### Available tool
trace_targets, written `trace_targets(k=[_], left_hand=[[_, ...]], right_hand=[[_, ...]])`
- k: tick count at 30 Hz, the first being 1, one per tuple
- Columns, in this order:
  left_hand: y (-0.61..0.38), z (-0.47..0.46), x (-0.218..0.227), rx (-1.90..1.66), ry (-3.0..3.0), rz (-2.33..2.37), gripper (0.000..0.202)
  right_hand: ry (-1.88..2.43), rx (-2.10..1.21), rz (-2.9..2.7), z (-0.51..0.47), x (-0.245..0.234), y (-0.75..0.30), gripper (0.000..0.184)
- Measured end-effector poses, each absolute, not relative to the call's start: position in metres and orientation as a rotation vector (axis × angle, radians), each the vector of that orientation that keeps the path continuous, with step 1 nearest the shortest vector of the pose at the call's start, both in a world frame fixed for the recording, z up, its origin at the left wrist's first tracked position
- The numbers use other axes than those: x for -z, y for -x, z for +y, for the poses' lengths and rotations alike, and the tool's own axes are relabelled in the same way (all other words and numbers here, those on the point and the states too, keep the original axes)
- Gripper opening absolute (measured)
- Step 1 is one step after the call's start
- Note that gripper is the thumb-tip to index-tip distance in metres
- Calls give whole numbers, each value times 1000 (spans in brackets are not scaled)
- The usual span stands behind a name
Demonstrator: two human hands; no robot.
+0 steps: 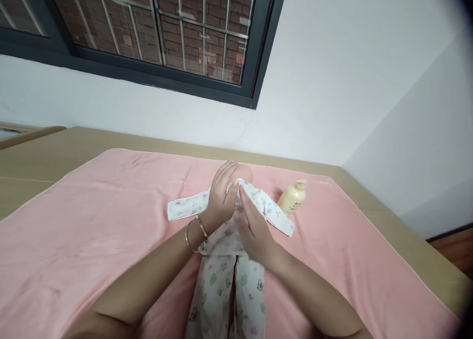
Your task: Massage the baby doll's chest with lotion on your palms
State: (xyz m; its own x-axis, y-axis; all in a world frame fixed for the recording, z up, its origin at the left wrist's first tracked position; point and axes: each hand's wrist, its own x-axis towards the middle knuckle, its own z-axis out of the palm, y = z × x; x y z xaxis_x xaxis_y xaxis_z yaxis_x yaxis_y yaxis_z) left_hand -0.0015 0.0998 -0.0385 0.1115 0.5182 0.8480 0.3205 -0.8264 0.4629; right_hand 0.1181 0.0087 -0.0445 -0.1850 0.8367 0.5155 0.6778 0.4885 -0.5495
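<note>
A baby doll in a white printed top (pixel 225 238) and matching trousers (pixel 249 289) lies on the pink blanket, sleeves spread to both sides. Its head (pixel 244 172) shows only in part behind my hands. My left hand (pixel 222 193), with two bangles (pixel 199 230) at the wrist, is over the doll's upper chest, fingers stretched out. Close beside it, my right hand (pixel 254 225) is tilted with its fingers straight, fingertips near the doll's neck. Neither hand visibly holds anything. Whether the palms touch the top cannot be made out.
A cream-coloured bottle (pixel 293 197) stands tilted on the blanket, right of the doll's sleeve. The pink blanket (pixel 111 220) covers most of a wooden surface (pixel 40 181). Behind is a white wall (pixel 314 83) with a dark-framed barred window (pixel 254 73).
</note>
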Motion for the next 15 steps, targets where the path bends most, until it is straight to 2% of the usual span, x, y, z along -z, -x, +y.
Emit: trace_targets(k=[2,8,12,15], left_hand=[[-5,115,60,-1659,-2155,1060,42],[-7,138,106,-1425,-2267,1123,36],[-6,142,117,-1371,-2178,1199,36],[-8,140,119,-1365,-2131,1207,33]], right_hand=[[1358,-204,-1900,35,63,-127,62],[1437,38,-2127,70,99,-136,57],[1542,-33,-2188,73,99,-137,54],[1687,-121,-2117,83,94,-144,63]])
